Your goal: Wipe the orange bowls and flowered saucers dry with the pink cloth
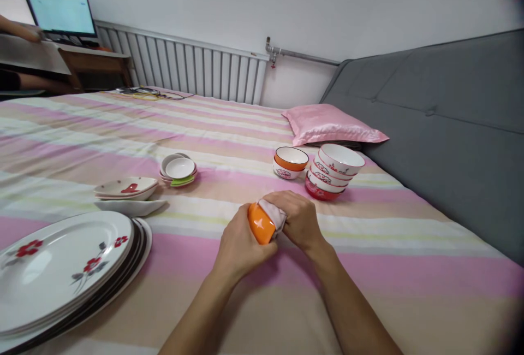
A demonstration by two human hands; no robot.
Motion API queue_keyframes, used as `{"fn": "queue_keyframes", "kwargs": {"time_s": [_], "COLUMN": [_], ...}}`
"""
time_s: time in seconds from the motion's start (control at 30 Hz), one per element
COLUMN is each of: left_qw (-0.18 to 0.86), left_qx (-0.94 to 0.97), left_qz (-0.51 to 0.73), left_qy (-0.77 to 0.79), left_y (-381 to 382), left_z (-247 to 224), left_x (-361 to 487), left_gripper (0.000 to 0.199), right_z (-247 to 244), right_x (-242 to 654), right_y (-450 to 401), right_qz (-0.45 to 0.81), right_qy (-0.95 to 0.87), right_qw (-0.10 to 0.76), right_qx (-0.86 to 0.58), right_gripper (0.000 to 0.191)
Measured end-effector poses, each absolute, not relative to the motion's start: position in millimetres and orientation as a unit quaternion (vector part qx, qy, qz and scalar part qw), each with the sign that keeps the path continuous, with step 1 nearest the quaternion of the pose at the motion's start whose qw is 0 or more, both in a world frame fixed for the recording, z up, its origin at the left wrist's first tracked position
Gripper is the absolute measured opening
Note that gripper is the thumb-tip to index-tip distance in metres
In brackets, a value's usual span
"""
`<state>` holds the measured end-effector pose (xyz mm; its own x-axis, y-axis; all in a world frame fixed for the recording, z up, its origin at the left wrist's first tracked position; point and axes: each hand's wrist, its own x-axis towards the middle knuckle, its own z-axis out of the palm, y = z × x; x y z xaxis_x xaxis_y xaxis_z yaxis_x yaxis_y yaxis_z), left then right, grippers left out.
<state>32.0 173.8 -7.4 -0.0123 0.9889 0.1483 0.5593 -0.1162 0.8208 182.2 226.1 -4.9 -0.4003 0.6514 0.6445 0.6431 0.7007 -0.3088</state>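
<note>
An orange bowl [261,224] with a pale star-shaped mark is tilted on its side between my hands, above the striped bedspread. My left hand [242,243] is closed around its left and lower edge. In my right hand [298,218] is a bunched pale cloth [273,214], pressed against the bowl's right side. Part of the bowl is hidden by the cloth and my fingers. Just beyond my hands stand two nested bowls [290,159], an orange one on a white one. To their right rises a taller stack of white and red bowls [333,172].
Large flowered plates [61,267] are piled at the front left. Behind them lie oblong dishes [126,187] and small saucers [179,169]. A pink pillow [329,123] rests near the grey headboard [434,104]. Cables [153,94] lie at the far edge; a person's arm [18,28] shows by the monitors.
</note>
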Motion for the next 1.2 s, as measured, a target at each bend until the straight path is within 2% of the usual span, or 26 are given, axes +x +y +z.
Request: {"fn": "queue_keyframes", "kwargs": {"time_s": [0.27, 0.47, 0.63, 0.8, 0.97, 1.1, 1.2], "left_qw": [0.249, 0.311, 0.387, 0.411, 0.44, 0.486, 0.507], "left_qx": [0.669, 0.625, 0.556, 0.476, 0.361, 0.264, 0.218], "left_qz": [0.387, 0.48, 0.565, 0.665, 0.715, 0.709, 0.699], "left_qy": [0.585, 0.532, 0.47, 0.403, 0.406, 0.437, 0.455], "left_y": [169.5, 170.2, 170.0, 172.9, 177.1, 180.9, 182.9], "left_z": [-2.8, -2.4, 2.0, -7.8, -11.5, -12.3, -14.2], "left_x": [35.2, 37.1, 37.2, 34.2, 31.2, 31.5, 32.5], "left_gripper": [0.056, 0.061, 0.058, 0.054, 0.048, 0.029, 0.024], "right_z": [9.1, 5.5, 3.4, -5.0, -17.7, -21.7, -19.5], "right_x": [179.3, 190.4, 192.0, 182.2, 175.7, 184.7, 191.4], "right_y": [218.2, 225.3, 229.0, 233.4, 234.3, 238.8, 242.1], "right_qz": [0.013, 0.178, 0.292, 0.335, 0.384, 0.341, 0.314], "right_qy": [-0.849, -0.806, -0.724, -0.677, -0.67, -0.613, -0.557], "right_qw": [0.397, 0.456, 0.487, 0.437, 0.39, 0.46, 0.54], "right_qx": [-0.348, -0.332, -0.393, -0.488, -0.502, -0.544, -0.547], "right_gripper": [0.019, 0.023, 0.027, 0.013, 0.026, 0.041, 0.038]}}
